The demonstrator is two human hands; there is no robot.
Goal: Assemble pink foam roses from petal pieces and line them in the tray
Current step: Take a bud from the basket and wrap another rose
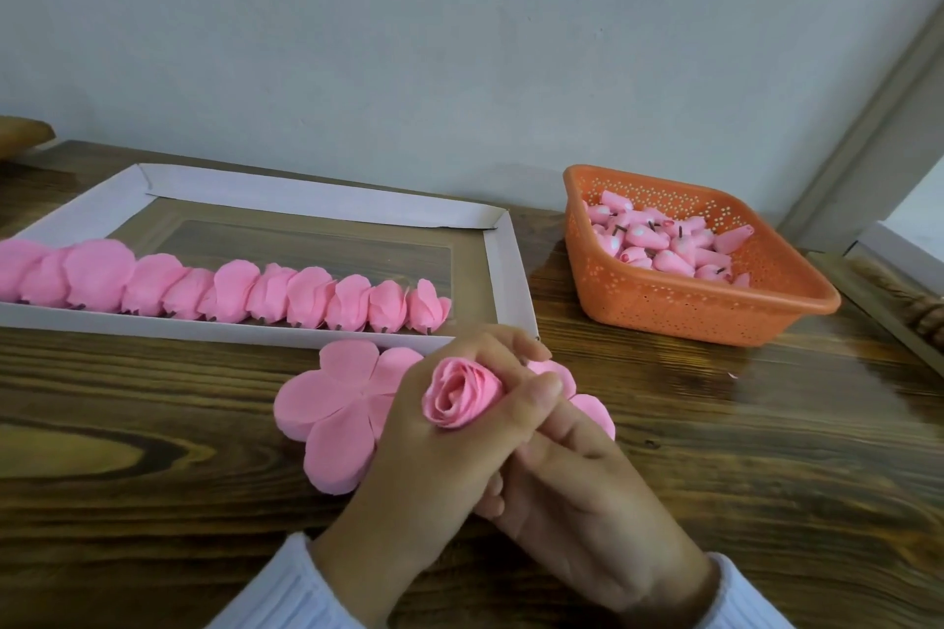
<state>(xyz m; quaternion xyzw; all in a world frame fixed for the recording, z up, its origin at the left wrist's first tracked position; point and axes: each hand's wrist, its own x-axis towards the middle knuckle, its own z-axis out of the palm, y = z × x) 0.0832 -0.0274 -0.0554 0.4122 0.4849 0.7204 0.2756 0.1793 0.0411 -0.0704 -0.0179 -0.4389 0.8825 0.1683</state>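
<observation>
A pink foam rose (459, 391) with wrapped petals is gripped in my left hand (434, 465), fingers curled round its base. My right hand (577, 475) lies under and beside it, its thumb pressing on the rose's right side. Flat pink petal pieces (337, 414) lie stacked on the table beneath both hands, partly hidden by them. Along the near side of the white cardboard tray (503, 266) stands a row of several finished roses (230, 294).
An orange perforated basket (715, 317) at the right holds several pink bud cores with short dark stems. The dark wooden table (153, 424) reaches a pale wall behind. A wooden object shows at the far right edge.
</observation>
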